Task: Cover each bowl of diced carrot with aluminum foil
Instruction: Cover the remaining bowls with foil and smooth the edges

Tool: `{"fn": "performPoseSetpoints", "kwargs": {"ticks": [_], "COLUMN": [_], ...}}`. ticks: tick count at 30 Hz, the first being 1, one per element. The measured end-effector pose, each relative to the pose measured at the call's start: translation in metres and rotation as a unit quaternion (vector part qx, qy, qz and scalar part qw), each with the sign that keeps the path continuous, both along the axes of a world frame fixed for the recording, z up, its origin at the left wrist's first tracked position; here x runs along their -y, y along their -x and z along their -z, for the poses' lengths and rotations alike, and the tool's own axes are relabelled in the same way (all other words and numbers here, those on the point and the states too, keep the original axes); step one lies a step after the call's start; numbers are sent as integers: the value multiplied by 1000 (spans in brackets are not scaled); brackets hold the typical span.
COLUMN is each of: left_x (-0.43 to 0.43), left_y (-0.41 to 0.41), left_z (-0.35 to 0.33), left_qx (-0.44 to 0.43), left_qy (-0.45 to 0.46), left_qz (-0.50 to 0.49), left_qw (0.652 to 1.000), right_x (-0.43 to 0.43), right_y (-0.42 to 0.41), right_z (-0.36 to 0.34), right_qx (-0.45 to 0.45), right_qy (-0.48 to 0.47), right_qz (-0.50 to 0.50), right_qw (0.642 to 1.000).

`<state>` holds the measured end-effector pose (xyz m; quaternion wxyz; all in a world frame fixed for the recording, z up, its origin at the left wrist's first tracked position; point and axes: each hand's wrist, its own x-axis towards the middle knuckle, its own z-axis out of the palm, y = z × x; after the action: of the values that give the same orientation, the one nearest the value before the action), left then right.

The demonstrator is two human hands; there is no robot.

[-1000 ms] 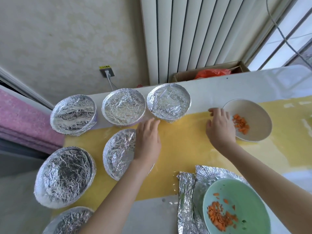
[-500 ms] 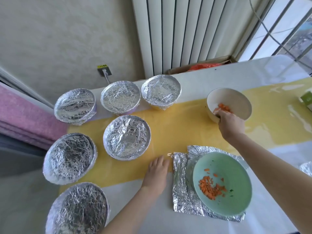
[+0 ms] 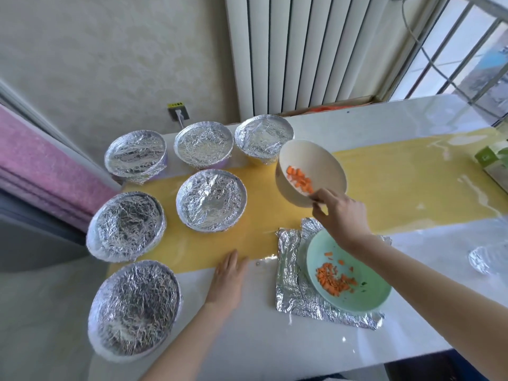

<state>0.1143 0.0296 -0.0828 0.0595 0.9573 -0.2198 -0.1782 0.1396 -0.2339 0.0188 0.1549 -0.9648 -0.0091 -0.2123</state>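
Above yellow mat [image 3: 384, 188], right hand [image 3: 341, 215] pinches cream bowl [image 3: 310, 158] at rim.

Crinkled, shiny metal foil sheet [image 3: 292, 294] lower right; cream bowl [image 3: 321, 158] and green bowl [image 3: 369, 299] smooth; tabletop [image 3: 264, 339] glossy.

One round cream bowl [image 3: 316, 160], orange diced carrot [image 3: 299, 180] inside. One round mint-green bowl [image 3: 368, 295]. Beneath it, crinkled silver foil sheet [image 3: 294, 295]. The glossy white tabletop [image 3: 275, 347] bears a plain yellow band [image 3: 398, 188].
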Motion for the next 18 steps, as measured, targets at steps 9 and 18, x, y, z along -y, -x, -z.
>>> {"fn": "performPoseSetpoints", "kwargs": {"ticks": [9,18], "left_x": [-37,-51], "left_y": [38,62], "left_z": [7,5], "left_qx": [18,6], "left_qy": [7,3], "left_qz": [-38,-95], "left_qw": [999,995], "right_x": [-41,-61], "right_y": [59,82], "right_z": [12,29], "right_qx": [-45,-109], "right_qy": [4,59], "right_qz": [-173,-309], "right_qw": [984,943]}}
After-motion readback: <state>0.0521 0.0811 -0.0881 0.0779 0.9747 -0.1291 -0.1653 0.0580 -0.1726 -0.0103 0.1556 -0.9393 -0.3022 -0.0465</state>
